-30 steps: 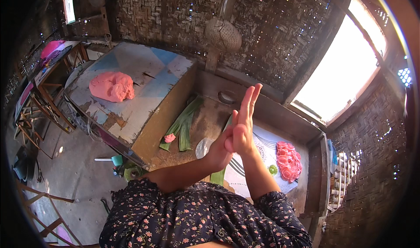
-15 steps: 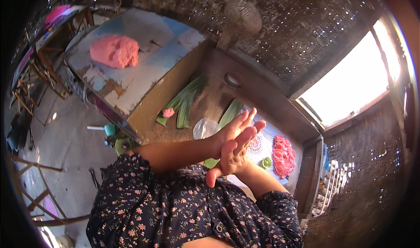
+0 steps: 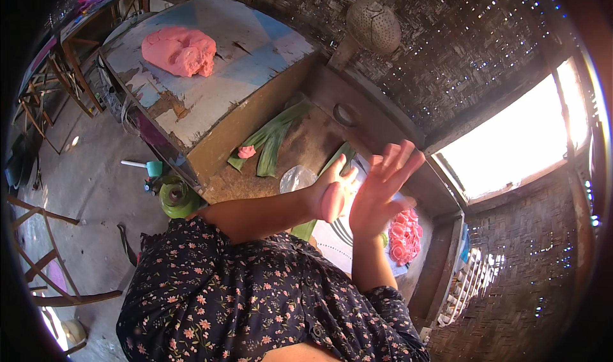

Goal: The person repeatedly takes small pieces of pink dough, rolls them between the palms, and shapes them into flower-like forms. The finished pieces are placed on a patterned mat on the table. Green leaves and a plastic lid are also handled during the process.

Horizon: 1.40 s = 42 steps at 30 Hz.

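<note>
My left hand (image 3: pixel 337 191) is raised in front of me, palm turned to the right and fingers spread apart. A small oval pink patch (image 3: pixel 332 202) shows at its palm; it looks like a flattened piece of dough, though I cannot be sure. Just right of it my right hand (image 3: pixel 379 192) stands upright with its fingers stretched, somewhat blurred. A gap separates the two palms. Behind and below them, a pale patterned sheet (image 3: pixel 333 254) is partly hidden by the hands. Thin pink dough rounds (image 3: pixel 405 237) lie heaped next to my right forearm.
A big pink dough lump (image 3: pixel 182 52) rests on the worn tabletop (image 3: pixel 214 100) at the far left. Green leaf strips (image 3: pixel 274 141) carry a small pink piece (image 3: pixel 246 152). A clear plastic bag (image 3: pixel 297 179) lies near my left wrist. A green container (image 3: pixel 177 196) stands left.
My palms were pressed together and have come apart. The right hand has swung up and to the right, while the left palm has come into sight. The view has shifted slightly.
</note>
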Tool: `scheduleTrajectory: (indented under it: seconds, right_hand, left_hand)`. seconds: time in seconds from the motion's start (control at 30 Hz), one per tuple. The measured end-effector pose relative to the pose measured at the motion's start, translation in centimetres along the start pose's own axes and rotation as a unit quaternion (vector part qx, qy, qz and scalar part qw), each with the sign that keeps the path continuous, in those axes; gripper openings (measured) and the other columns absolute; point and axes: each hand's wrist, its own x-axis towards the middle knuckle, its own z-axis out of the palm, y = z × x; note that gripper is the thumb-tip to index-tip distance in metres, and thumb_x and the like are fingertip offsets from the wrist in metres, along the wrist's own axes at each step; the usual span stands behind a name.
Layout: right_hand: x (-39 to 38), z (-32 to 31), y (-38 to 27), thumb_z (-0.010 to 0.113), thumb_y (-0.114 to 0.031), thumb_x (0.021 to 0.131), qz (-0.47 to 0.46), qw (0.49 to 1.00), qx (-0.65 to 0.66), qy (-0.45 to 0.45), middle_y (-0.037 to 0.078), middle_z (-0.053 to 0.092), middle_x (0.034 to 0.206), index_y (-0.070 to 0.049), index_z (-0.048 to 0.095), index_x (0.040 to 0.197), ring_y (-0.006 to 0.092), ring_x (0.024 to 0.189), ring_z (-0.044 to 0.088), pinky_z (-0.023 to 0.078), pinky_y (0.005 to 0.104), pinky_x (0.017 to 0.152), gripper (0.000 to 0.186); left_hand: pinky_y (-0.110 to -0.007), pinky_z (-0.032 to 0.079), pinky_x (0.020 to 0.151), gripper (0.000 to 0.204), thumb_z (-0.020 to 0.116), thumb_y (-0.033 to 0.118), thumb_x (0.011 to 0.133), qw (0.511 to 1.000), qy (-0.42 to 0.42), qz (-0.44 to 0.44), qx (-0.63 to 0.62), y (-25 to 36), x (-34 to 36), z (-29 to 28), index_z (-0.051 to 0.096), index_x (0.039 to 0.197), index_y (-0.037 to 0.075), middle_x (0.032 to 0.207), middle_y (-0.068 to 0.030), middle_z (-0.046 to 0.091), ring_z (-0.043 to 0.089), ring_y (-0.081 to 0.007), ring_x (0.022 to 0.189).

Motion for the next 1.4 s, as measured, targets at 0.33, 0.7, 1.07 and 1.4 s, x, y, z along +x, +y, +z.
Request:
scheduleTrajectory:
  seconds: [0.33, 0.7, 1.07, 1.4]
  right_hand:
    - [-1.1, -5.8, 6.7, 0.044, -0.027, 0.095, 0.215, 0.899, -0.351, -0.152, 0.018, 0.050, 0.127, 0.000, 0.042, 0.130, 0.0258, 0.120, 0.046, 0.034, 0.0350, 0.099, 0.044]
    - [-10.0, -14.0, 10.3, 0.059, -0.011, 0.086, 0.402, 0.905, 0.059, 0.130, 0.005, 0.060, 0.088, -0.004, 0.053, 0.093, 0.0133, 0.075, 0.060, 0.050, 0.0274, 0.071, 0.012]
    - [-14.0, -17.6, 12.2, 0.060, -0.010, 0.085, 0.437, 0.876, -0.007, 0.206, 0.009, 0.063, 0.087, 0.001, 0.056, 0.095, 0.0153, 0.073, 0.063, 0.052, 0.0265, 0.066, 0.015]
    - [-11.1, -15.2, 15.6, 0.071, -0.016, 0.076, 0.404, 0.885, 0.002, 0.231, 0.010, 0.052, 0.106, 0.001, 0.041, 0.114, 0.0160, 0.096, 0.052, 0.043, 0.0286, 0.084, 0.051]
  left_hand:
    - [-0.035, 0.036, 0.095, 0.086, 0.047, 0.070, 0.076, 0.933, 0.275, 0.198, 0.122, 2.7, 2.0, -3.8, 0.030, 0.137, 0.011, 0.137, -0.0023, 0.036, 0.040, -0.0230, 0.117]
    - [-0.048, 0.035, 0.086, 0.043, 0.070, 0.042, 0.072, 0.278, 0.551, -0.041, 0.786, 4.0, 0.3, -20.5, 0.058, 0.103, 0.016, 0.121, -0.0049, 0.043, 0.038, -0.0244, 0.115]
    - [-0.040, 0.048, 0.065, 0.019, 0.069, 0.005, 0.069, 0.445, 0.194, 0.236, 0.842, 4.1, 4.4, -20.8, 0.052, 0.079, 0.006, 0.077, -0.0109, 0.057, 0.058, -0.0321, 0.075]
    - [-0.023, 0.047, 0.060, 0.017, 0.070, 0.007, 0.077, 0.706, 0.124, 0.209, 0.666, 4.6, 2.1, -9.0, 0.053, 0.079, 0.008, 0.072, 0.0026, 0.057, 0.054, -0.0062, 0.066]
